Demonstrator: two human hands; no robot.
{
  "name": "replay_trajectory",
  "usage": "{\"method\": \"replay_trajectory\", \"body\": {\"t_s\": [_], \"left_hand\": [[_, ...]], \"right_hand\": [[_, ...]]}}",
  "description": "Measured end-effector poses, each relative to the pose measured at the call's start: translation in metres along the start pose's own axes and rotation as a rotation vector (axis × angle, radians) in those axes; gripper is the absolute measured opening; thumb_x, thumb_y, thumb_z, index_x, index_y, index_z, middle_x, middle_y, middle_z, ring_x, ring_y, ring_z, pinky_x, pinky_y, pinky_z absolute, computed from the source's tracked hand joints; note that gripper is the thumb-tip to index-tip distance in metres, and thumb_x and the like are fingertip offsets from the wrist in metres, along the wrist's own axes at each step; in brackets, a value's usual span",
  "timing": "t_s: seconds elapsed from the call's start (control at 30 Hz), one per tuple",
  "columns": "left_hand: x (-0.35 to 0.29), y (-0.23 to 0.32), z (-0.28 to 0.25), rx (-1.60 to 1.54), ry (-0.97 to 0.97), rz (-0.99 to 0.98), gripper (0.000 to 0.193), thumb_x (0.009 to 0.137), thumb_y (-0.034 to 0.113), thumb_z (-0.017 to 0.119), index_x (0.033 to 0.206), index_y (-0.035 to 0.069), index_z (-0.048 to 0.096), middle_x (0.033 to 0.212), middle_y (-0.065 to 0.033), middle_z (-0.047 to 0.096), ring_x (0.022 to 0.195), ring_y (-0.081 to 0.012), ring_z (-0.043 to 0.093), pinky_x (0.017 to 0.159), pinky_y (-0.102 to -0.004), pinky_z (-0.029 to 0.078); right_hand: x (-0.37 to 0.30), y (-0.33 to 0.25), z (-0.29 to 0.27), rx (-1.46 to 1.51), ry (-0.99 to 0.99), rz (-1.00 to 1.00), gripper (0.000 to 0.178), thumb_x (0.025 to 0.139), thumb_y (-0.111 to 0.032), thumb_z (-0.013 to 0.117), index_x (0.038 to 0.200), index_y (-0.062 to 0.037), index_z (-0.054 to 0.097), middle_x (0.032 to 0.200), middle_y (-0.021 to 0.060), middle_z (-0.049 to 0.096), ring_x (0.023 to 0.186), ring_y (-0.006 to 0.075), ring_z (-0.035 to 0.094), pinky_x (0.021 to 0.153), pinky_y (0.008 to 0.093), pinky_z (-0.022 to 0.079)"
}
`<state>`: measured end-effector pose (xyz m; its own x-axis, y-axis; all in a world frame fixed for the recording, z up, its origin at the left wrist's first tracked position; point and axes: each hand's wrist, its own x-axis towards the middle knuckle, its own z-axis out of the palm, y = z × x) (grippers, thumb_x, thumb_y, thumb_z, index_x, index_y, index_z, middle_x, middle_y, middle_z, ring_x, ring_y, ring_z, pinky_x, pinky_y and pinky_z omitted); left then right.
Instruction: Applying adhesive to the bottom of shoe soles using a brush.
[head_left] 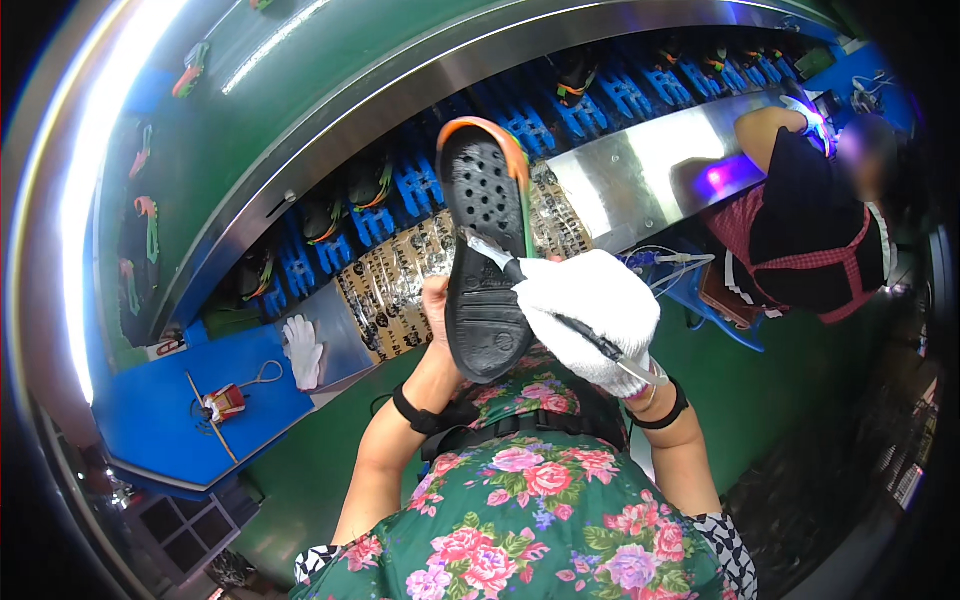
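Note:
A black shoe sole with an orange and green rim stands upright before me, its underside or inner face toward me, with several round holes in its upper half. My bare left hand grips its left edge; most of those fingers are hidden behind it. In a white knit glove, my right hand is closed round a brush with a dark handle. The brush's pale, flat tip touches or hovers just over the middle of the sole; I cannot tell which.
Beyond the sole runs a line of blue racks carrying dark shoe parts, behind taped brown cardboard and a metal ledge. At left, a white glove and a small red container lie on a blue table. A co-worker sits at right.

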<state>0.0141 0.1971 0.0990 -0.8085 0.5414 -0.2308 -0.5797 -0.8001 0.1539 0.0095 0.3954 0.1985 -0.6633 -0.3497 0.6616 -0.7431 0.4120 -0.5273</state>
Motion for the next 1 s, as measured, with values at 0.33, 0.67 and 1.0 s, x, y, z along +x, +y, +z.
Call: {"method": "replay_trajectory", "body": {"t_s": [0.33, 0.67, 1.0], "left_hand": [[0.007, -0.015, 0.005, -0.304, -0.111, -0.057, 0.088, 0.090, 0.073, 0.055, 0.150, 0.011, 0.043, 0.148, -0.0166, 0.052, 0.135, -0.0346, 0.052, 0.115, -0.0548, 0.040], [0.015, -0.015, 0.007, -0.247, -0.145, 0.033, 0.098, 0.091, 0.075, 0.047, 0.158, 0.007, 0.028, 0.156, -0.0159, 0.041, 0.142, -0.0379, 0.043, 0.117, -0.0570, 0.036], [0.019, -0.007, 0.012, -0.043, 0.046, 0.200, 0.055, 0.102, 0.051, 0.053, 0.144, 0.015, 0.050, 0.130, -0.0124, 0.063, 0.110, -0.0362, 0.066, 0.091, -0.0516, 0.058]], "right_hand": [[0.006, -0.002, 0.013, 0.032, 0.008, 0.098, 0.035, 0.078, -0.001, 0.075, 0.113, -0.0037, 0.075, 0.117, 0.0168, 0.073, 0.102, 0.0310, 0.070, 0.088, 0.0397, 0.054], [0.004, -0.007, 0.021, 0.088, 0.067, 0.129, 0.034, 0.086, -0.007, 0.072, 0.120, -0.0044, 0.072, 0.122, 0.0136, 0.071, 0.112, 0.0274, 0.067, 0.093, 0.0389, 0.054], [-0.005, -0.016, 0.034, 0.299, 0.058, 0.242, 0.033, 0.090, -0.002, 0.066, 0.123, -0.0023, 0.071, 0.119, 0.0119, 0.072, 0.106, 0.0269, 0.068, 0.093, 0.0391, 0.054]]}}
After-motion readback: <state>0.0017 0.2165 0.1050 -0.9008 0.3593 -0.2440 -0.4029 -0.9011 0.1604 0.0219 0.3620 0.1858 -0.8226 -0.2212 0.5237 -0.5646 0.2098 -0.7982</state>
